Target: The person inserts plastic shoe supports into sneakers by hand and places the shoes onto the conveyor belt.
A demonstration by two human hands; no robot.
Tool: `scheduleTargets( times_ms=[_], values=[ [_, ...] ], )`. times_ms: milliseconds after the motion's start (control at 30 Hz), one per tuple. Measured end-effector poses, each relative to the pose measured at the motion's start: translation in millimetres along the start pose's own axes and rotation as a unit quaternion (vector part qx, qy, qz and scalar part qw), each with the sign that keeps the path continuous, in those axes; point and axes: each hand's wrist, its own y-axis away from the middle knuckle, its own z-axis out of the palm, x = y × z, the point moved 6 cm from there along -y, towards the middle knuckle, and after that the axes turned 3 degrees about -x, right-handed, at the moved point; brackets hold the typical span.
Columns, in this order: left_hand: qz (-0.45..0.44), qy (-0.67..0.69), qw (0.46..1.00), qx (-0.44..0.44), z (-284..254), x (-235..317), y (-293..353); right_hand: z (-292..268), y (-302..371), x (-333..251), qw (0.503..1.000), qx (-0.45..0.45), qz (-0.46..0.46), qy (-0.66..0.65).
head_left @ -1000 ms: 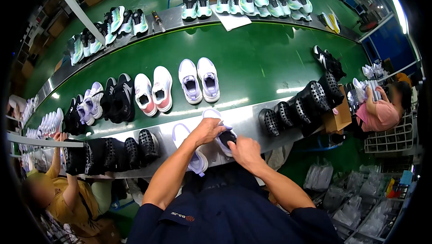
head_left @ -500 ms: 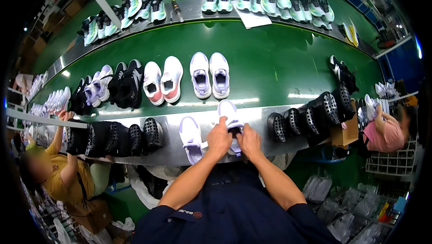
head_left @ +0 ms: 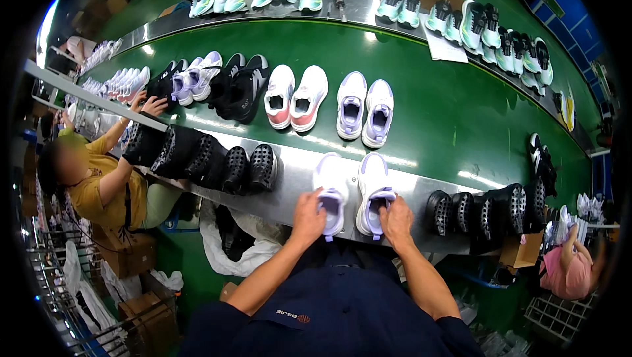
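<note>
Two white sneakers with lavender trim lie side by side on the metal ledge in front of me, toes pointing away. My left hand is closed on the collar of the left sneaker, with its thumb at the shoe's opening. The collar of the right sneaker is pinched by my right hand, its fingers partly inside the opening. Beyond them on the green belt stand a matching white and lavender pair and a white and pink pair.
Black studded shoes line the ledge at left and right. Black sneakers stand farther left on the belt. Mint-green sneakers fill the far shelf. A co-worker in a yellow shirt reaches in from the left; another person in pink is at right.
My left hand has gone from the right sneaker to the left one, while my right hand stays on the right sneaker. The two shoes are now more evenly aligned. The view has turned.
</note>
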Motion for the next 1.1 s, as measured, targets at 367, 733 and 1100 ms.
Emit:
scheduleTargets(
  times_ms=[367, 733, 1100],
  values=[
    [0.096, -0.129, 0.967, 0.198, -130.7, 6.4, 35.3, -82.9, 40.6, -42.0, 0.998, -0.018, 0.060, 0.011],
    [0.060, -0.210, 0.929, 0.297, -221.5, -37.8, 9.2, -28.0, 38.7, -132.4, 0.979, -0.132, 0.033, -0.150],
    [0.075, -0.242, 0.916, 0.310, -196.5, -48.0, 4.3, -17.0, 48.7, -140.2, 0.983, -0.130, 0.052, -0.121]
  ],
)
